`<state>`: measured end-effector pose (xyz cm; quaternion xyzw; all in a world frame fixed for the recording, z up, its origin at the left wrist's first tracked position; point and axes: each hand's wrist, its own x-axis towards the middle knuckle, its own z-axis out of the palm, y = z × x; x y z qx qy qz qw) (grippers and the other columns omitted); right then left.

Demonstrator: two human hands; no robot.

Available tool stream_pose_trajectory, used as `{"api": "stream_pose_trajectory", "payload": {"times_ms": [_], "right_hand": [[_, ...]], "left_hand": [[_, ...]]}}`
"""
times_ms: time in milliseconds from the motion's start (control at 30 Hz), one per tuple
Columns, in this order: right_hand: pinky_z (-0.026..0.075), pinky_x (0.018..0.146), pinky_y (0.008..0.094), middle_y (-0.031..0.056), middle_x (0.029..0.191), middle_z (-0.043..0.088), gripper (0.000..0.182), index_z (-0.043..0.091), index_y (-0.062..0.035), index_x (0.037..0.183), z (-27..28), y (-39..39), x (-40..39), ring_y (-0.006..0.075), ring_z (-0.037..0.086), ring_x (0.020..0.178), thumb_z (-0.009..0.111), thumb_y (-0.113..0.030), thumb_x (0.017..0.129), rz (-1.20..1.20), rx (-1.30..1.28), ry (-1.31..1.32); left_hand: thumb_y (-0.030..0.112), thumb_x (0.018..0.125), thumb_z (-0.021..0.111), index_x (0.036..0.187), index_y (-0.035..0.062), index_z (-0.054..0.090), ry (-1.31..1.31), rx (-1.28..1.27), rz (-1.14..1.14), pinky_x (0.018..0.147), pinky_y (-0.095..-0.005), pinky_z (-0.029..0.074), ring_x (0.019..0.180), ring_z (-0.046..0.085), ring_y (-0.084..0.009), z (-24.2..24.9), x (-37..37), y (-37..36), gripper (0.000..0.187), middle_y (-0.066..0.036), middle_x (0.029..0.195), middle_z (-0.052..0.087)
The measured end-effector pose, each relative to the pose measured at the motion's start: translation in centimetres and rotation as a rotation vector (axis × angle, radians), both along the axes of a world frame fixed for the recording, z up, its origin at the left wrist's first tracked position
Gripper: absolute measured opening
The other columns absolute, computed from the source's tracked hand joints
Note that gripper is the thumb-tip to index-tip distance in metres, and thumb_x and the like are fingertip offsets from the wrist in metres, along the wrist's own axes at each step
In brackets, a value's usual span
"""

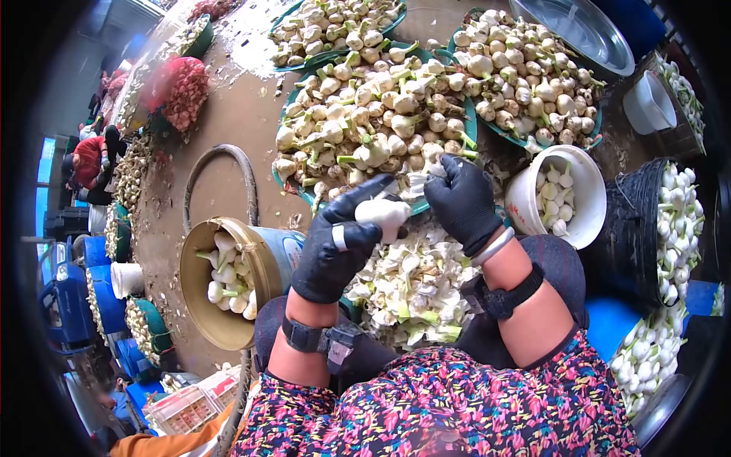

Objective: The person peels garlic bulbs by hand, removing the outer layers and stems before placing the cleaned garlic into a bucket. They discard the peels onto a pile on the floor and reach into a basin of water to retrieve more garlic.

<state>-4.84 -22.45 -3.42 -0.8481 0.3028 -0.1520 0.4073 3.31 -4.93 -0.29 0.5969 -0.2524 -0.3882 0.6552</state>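
Left hand, in a black glove with a metal ring on one finger, is curled around a white garlic bulb, fingers closed over its near side. Right hand, also gloved in black, is pressed together at the fingertips just right of the bulb, pinching a small pale piece at the edge of the green tray; what the piece is cannot be told. Both wrists carry black straps. Below the hands, on the person's lap, lies a heap of pale peelings. Far of the hands, the tray is piled with untrimmed bulbs with green stalks; two similar trays stand farther off, left and right. At near left a gold-rimmed tin lies on its side with trimmed bulbs inside. At right a white bucket holds a few bulbs, and beside it a black basket is filled with more. At far left another person in red crouches.
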Motion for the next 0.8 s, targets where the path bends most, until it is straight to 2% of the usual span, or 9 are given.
{"api": "stream_pose_trajectory", "payload": {"times_ms": [67,100,133,300,433,600,633,733,800], "right_hand": [[0.046,0.059,0.0411,0.0211,0.066,0.059,0.027,0.064,-0.003,0.075,0.7,0.1,0.1,0.0316,0.062,0.065,0.057,-0.029,0.075,0.179,0.262,0.095],[0.038,0.049,0.0283,0.0045,0.056,0.054,0.032,0.059,-0.0005,0.071,1.3,0.4,-0.3,0.008,0.045,0.052,0.061,-0.03,0.083,0.304,0.42,0.143],[0.037,0.048,0.0244,-0.0007,0.061,0.056,0.028,0.061,-0.0003,0.076,0.5,0.9,0.1,0.0049,0.045,0.053,0.065,-0.028,0.082,0.417,0.431,0.049],[0.038,0.05,0.0203,-0.0023,0.068,0.057,0.022,0.061,-0.001,0.089,0.9,1.6,-0.2,0.0034,0.047,0.055,0.065,-0.021,0.082,0.342,0.928,-0.075],[0.039,0.05,0.0209,-0.0013,0.068,0.056,0.019,0.061,-0.0017,0.087,0.7,1.6,-0.2,0.0047,0.049,0.056,0.065,-0.02,0.082,0.344,0.808,-0.087],[0.04,0.05,0.0201,-0.0009,0.068,0.057,0.02,0.062,0.0,0.087,1.4,1.5,-0.3,0.0035,0.049,0.056,0.063,-0.019,0.082,0.342,1.142,-0.164],[0.04,0.051,0.0198,-0.0001,0.071,0.059,0.021,0.061,0.0003,0.091,1.4,1.5,-0.4,0.003,0.05,0.058,0.062,-0.019,0.082,0.336,1.146,-0.158],[0.041,0.052,0.02,0.001,0.073,0.06,0.022,0.061,0.0013,0.094,0.4,1.8,-0.3,0.0035,0.05,0.059,0.062,-0.018,0.081,0.167,0.991,-0.301],[0.038,0.047,0.0198,-0.0021,0.065,0.056,0.013,0.06,-0.0022,0.086,0.6,1.4,-0.2,0.0044,0.049,0.053,0.06,-0.015,0.084,0.144,0.896,-0.274]], "left_hand": [[0.021,0.082,0.06,0.127,-0.004,0.043,0.361,-0.242,0.078,0.091,-0.0282,0.042,0.103,0.054,-0.0171,-0.7,0.5,-0.3,0.054,-0.013,0.113,0.057],[0.021,0.082,0.06,0.127,-0.004,0.043,0.357,-0.245,0.081,0.091,-0.0282,0.042,0.103,0.054,-0.0171,-0.7,0.6,-0.4,0.054,-0.013,0.113,0.057],[0.017,0.083,0.058,0.127,-0.0039,0.042,0.365,-0.267,0.135,0.091,-0.0284,0.042,0.105,0.054,-0.0175,-0.6,0.6,-0.5,0.051,-0.013,0.114,0.056],[-0.004,0.08,0.057,0.124,-0.0036,0.043,0.256,-0.213,0.224,0.094,-0.0297,0.041,0.107,0.052,-0.0185,-1.6,0.4,-0.1,0.046,-0.012,0.117,0.054],[-0.002,0.08,0.057,0.123,-0.0034,0.044,0.25,-0.185,0.21,0.093,-0.0293,0.041,0.107,0.052,-0.018,-1.6,0.2,-0.5,0.045,-0.012,0.116,0.054],[0.004,0.08,0.059,0.121,-0.0034,0.046,-0.212,0.085,0.088,0.091,-0.0289,0.042,0.105,0.053,-0.0182,-0.1,0.1,-0.5,0.044,-0.011,0.113,0.056],[0.008,0.081,0.06,0.124,-0.003,0.043,0.139,0.001,0.117,0.09,-0.0286,0.042,0.104,0.053,-0.0194,-0.3,0.2,-0.6,0.048,-0.011,0.116,0.054],[0.013,0.081,0.061,0.129,-0.0018,0.038,0.362,-0.377,0.026,0.089,-0.0326,0.045,0.105,0.053,-0.0223,-1.2,0.4,-0.5,0.054,-0.012,0.119,0.052],[0.017,0.083,0.059,0.132,-0.0006,0.033,0.177,-0.152,0.188,0.088,-0.0389,0.047,0.108,0.052,-0.025,-2.0,0.6,-0.2,0.059,-0.013,0.121,0.05]]}}
